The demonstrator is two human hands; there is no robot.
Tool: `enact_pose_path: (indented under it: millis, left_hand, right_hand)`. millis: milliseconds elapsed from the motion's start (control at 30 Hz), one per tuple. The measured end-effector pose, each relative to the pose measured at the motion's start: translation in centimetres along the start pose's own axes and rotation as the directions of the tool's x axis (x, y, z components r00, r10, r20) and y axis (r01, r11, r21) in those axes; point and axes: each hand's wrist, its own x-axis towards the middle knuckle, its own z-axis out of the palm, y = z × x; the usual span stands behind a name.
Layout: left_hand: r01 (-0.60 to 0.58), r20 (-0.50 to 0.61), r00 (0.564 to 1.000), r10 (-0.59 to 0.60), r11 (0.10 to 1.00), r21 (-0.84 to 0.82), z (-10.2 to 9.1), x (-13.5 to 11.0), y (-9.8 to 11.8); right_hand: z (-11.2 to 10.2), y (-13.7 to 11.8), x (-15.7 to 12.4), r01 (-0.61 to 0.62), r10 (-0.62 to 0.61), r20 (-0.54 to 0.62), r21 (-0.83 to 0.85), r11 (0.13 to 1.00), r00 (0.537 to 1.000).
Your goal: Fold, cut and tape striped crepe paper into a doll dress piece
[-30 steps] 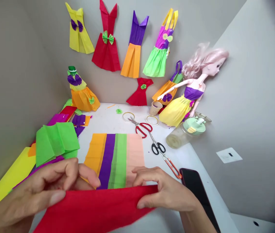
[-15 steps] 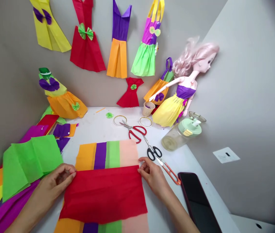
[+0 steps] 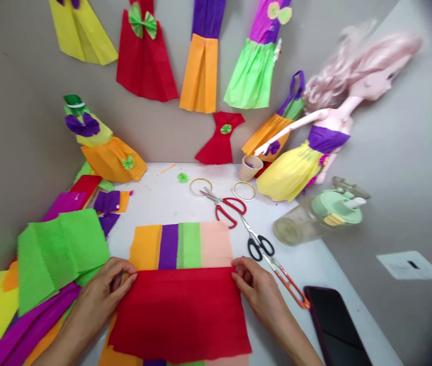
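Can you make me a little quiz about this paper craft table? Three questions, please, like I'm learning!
1. True or false: the red crepe paper sheet lies on top of the striped crepe paper sheet.
2. Which colour strip lies right next to the orange strip? A purple, B peach, C yellow.
3. Fill in the blank: the pink-haired plastic doll wears a yellow skirt with a ____ top.

Key: 1 true; 2 A; 3 purple
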Motion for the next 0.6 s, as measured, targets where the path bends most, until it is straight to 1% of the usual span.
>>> enact_pose_path:
  millis: [100,367,600]
  left_hand:
    - [-0.013,0.060,0.998,0.013,1.000,0.006,0.0,-0.1,0.1]
    - [-0.007,0.050,0.999,0.007,1.000,-0.001,0.0,-0.3,0.7]
    - [-0.022,0.049,0.999,0.022,1.000,0.017,-0.2,-0.3,1.5]
  right_hand:
    - [0.0,0.1,0.1,-0.004,0.004,0.011,-0.044,0.999,1.000]
    - [0.3,-0.2,0.2,-0.026,0.029,0.028,-0.110,0.994,0.999]
    - [0.5,-0.3,0.3,0.001,-0.003,-0.011,-0.164,0.986,1.000]
